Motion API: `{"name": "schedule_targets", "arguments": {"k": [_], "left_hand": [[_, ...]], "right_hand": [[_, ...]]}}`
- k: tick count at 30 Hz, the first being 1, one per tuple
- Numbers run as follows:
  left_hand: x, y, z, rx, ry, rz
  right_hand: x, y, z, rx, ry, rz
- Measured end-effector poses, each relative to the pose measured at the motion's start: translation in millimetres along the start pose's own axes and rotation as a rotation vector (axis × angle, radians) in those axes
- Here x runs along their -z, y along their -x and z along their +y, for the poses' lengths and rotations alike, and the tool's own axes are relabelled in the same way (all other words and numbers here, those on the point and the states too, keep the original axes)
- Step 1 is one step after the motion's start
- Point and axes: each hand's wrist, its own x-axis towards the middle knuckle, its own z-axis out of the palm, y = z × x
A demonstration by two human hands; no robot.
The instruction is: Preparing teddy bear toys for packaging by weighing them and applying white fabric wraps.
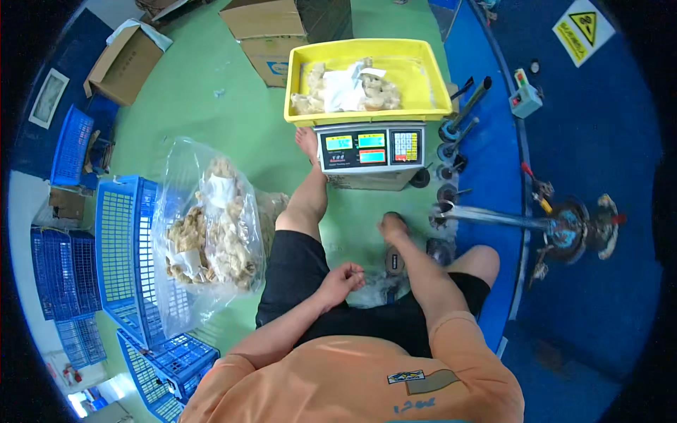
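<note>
My left hand (341, 285) is over my lap with its fingers curled inward; what they hold, if anything, is hidden. My right hand (393, 228) reaches forward and down past my right knee, its fingers mostly hidden. Ahead stands a digital scale (370, 147) with lit displays and a keypad. A yellow tray (416, 77) rests on it, holding pale brown knobbly pieces (381, 93) and a white sheet (343, 90). Left of my legs, a clear plastic bag (182, 158) contains similar pieces and white slips. Crumpled clear plastic (374, 290) lies between my thighs.
Blue plastic crates (127, 261) stand at the left beside the bag. Cardboard boxes (264, 42) are on the green floor ahead and at the far left. Along the blue wall at the right are upright metal rods (471, 102), a horizontal metal bar (501, 215) and a switch box (525, 101).
</note>
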Motion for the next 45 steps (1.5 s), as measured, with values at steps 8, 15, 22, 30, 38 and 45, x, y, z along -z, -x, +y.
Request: {"name": "schedule_targets", "arguments": {"k": [8,15,22,30,38,45], "left_hand": [[4.4,-7.7,12.0,0.104,0.098,-0.032],[-0.3,-17.8,6.7,0.175,0.172,-0.03],[-9.8,-17.3,9.4,0.175,0.198,-0.024],[-14.5,-20.4,0.1,0.143,0.116,-0.047],[-11.4,-20.2,-3.9,0.121,0.011,-0.029],[-20.0,-25.3,0.7,0.115,-0.003,0.007]], "right_hand": [[-75.2,-1.0,68.1,-0.058,-0.074,-0.114],[-112.9,-8.9,80.8,-0.108,-0.127,-0.164],[-121.0,-10.2,109.9,-0.159,-0.171,-0.152],[-142.8,24.5,112.9,-0.228,-0.196,-0.091],[-171.5,31.7,98.8,-0.261,-0.261,-0.039],[-188.2,-3.1,80.7,-0.29,-0.335,-0.044]]}}
